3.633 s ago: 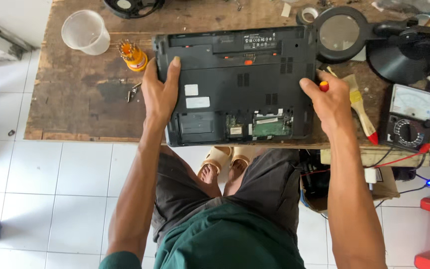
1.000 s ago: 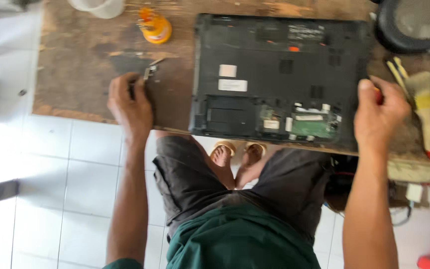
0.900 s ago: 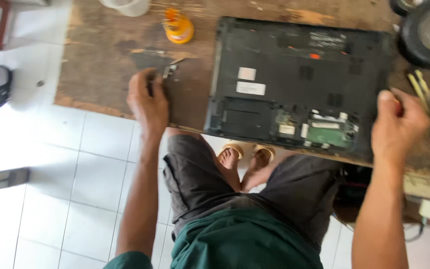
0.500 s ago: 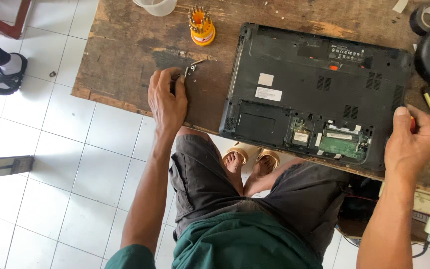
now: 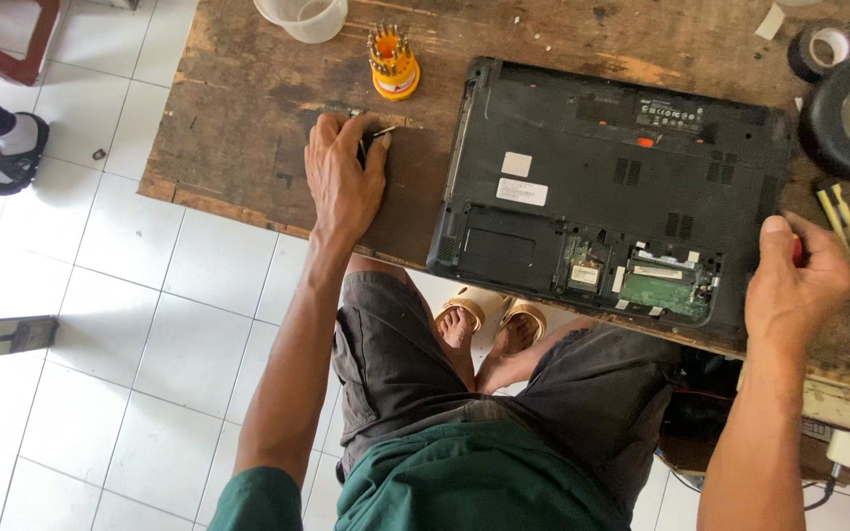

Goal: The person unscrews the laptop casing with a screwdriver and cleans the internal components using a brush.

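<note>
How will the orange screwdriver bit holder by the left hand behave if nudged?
The orange bit holder stands upright on a small round base with bits sticking up, so it probably tips easily. Being round, it may roll once down, and loose bits could spill. It looks light, so the left hand could shift it with little force.

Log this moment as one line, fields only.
left hand: on small metal tool, wooden table | right hand: gripping red-handled tool | laptop: underside up, bay open
</note>
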